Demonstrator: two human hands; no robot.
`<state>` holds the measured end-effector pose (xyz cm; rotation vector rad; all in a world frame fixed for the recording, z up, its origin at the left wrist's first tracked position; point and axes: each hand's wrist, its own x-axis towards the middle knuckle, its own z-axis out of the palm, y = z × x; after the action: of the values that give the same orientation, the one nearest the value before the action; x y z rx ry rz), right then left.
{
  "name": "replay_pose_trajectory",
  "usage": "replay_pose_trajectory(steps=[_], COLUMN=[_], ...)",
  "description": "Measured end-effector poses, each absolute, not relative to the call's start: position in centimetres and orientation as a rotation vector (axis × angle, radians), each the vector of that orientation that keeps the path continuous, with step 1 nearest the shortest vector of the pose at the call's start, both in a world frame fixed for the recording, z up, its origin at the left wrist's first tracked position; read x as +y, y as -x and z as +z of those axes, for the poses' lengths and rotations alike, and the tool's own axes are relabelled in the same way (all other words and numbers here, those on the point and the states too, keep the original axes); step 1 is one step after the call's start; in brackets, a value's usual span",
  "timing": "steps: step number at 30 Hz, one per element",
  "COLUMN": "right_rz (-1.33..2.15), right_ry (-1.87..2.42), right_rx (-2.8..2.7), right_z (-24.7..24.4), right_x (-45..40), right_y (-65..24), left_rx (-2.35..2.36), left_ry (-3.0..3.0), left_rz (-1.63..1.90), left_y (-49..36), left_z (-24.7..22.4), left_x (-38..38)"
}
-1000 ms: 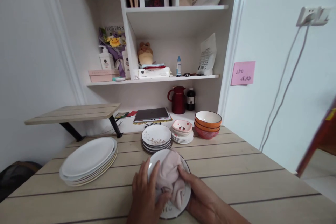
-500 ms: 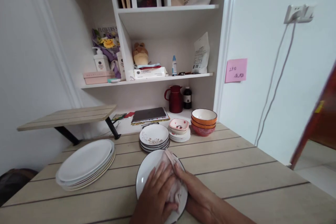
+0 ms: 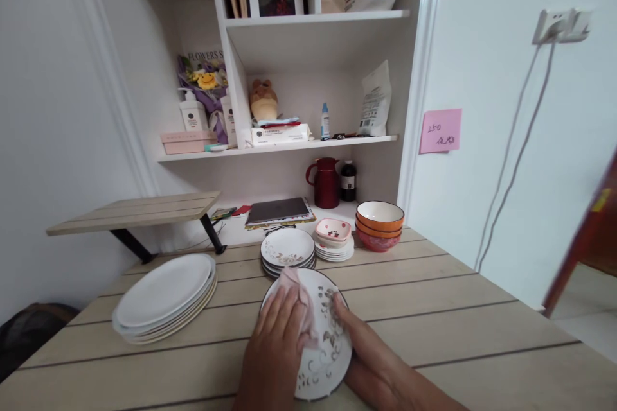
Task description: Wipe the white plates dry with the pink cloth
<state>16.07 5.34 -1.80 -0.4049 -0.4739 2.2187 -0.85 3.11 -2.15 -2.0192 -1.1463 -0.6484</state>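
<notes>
A white plate (image 3: pixel 322 369) with a dark rim and brown leaf pattern is tilted up in front of me. My right hand (image 3: pixel 359 340) grips it by the right edge, thumb on the face and fingers behind. Against the plate's left part, my left hand (image 3: pixel 279 327) presses a pale pink cloth (image 3: pixel 308 327) under its fingers. Just behind stands a stack of similar patterned plates (image 3: pixel 288 248). Beside that stack, small white dishes (image 3: pixel 335 250) carry a pink square bowl (image 3: pixel 333 229).
Large white oval plates (image 3: pixel 164 289) are stacked on the wooden table (image 3: pixel 434 308) at left, near a small raised shelf (image 3: pixel 139 210). Orange and red bowls (image 3: pixel 379 225) stand at the back right. Behind are a laptop (image 3: pixel 279 209), a red jug (image 3: pixel 326 183) and a dark bottle (image 3: pixel 348 181).
The left hand and cloth have moved to the plate's left side, uncovering the leaf pattern on its right. The right hand still holds the right edge. The view has shifted slightly.
</notes>
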Motion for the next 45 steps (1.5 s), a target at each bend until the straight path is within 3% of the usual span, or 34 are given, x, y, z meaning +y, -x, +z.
replay_pose_trajectory(steps=[10, 21, 33, 45], right_rz=[2.216, 2.175, 2.156, 2.120], right_ry=[0.394, 0.359, 0.463, 0.434], right_rx=[-0.522, -0.509, -0.505, -0.584], right_z=[-1.7, -1.2, -1.2, -0.6], right_x=[5.4, 4.6, 5.3, 4.2], right_y=[-16.3, -15.9, -16.5, -15.9], left_rx=[-0.875, -1.106, -0.688, -1.138], left_ry=[2.176, 2.033, 2.370, 2.332], left_rz=[-0.696, -0.713, -0.714, -0.626], left_y=[0.4, 0.9, -0.4, 0.6], left_z=[-2.3, -1.4, -1.9, -0.5], left_x=[2.6, 2.9, 2.1, 1.7])
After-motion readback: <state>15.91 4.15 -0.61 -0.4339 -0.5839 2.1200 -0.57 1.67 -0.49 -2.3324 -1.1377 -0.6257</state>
